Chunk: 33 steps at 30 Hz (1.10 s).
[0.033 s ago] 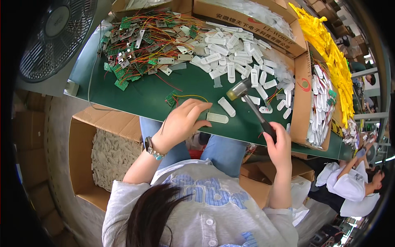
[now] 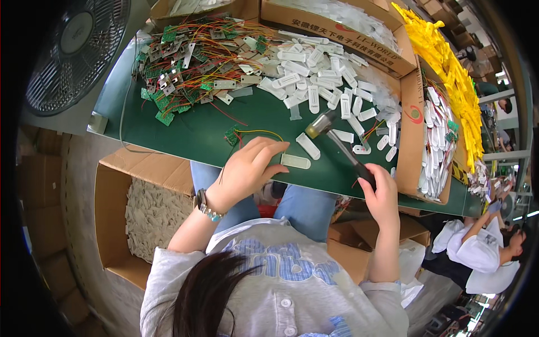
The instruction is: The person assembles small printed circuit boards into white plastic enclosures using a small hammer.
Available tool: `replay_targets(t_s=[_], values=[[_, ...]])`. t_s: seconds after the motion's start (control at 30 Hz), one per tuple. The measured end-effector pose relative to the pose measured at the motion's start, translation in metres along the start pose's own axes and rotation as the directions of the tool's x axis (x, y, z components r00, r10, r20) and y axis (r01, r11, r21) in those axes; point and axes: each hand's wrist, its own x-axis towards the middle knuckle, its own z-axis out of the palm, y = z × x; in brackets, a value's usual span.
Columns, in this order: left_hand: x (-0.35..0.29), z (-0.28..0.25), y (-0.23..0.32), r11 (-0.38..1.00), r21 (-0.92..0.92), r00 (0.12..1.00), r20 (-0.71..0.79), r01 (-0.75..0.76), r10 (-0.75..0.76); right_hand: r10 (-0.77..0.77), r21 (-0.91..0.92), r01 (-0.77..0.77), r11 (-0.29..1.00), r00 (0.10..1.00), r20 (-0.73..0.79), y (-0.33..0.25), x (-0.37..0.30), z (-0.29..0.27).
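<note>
The right hand point(image 2: 380, 188) is wrapped round the black handle of a small hammer point(image 2: 322, 122) with a shiny metal head and a smooth, dull yellow face. The hammer slants over the smooth green worktop point(image 2: 196, 132), near its front edge, with its head toward the middle. The left hand point(image 2: 252, 163) is bent low over the same front edge, thumb and first finger apart, at the end of a flat, pale, see-through-looking strip with a round tip point(image 2: 296, 162). I cannot tell if those fingers pinch it or just touch it. The strip lies close to the worktop's front edge. Just past it lies a hard white strip with rounded ends point(image 2: 308, 146), tilted. A little green square board with bumpy parts point(image 2: 231, 135) sits beyond the left hand, and a thin, bendy yellow wire point(image 2: 264, 131) curves from it toward the fingers. Toward the worktop's back left corner is a tangled heap of green boards, flat metal plates and stringy red and yellow wires point(image 2: 196, 62). Next to it, along the back, is a loose pile of smooth white strips point(image 2: 314, 73). At the right end, a brown cardboard box point(image 2: 412, 112) holds more long white pieces point(image 2: 433, 140).
</note>
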Motion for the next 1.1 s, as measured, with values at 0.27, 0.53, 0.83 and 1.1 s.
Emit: replay_targets(t_s=[0.27, 0.53, 0.83, 1.1], values=[[0.016, -0.067, 0.11, 0.844, -0.001, 0.783, -0.376, -0.536, 0.496, -0.377, -0.29, 0.342, 0.894, 0.923, -0.075, -0.04, 0.039, 0.045], [0.018, -0.098, 0.161, 0.891, 0.142, 0.818, -0.355, -0.432, 0.453, -0.65, -0.177, 0.63, 0.756, 0.754, -0.095, -0.062, 0.061, 0.1], [0.019, -0.09, 0.145, 0.849, 0.166, 0.757, -0.392, -0.501, 0.523, -0.616, -0.006, 0.643, 0.766, 0.732, -0.291, -0.058, 0.062, 0.068], [0.048, -0.055, 0.066, 0.971, 0.194, 0.946, -0.263, -0.139, 0.188, -0.489, -0.36, 0.339, 0.869, 0.7, -0.521, -0.011, 0.112, -0.068]])
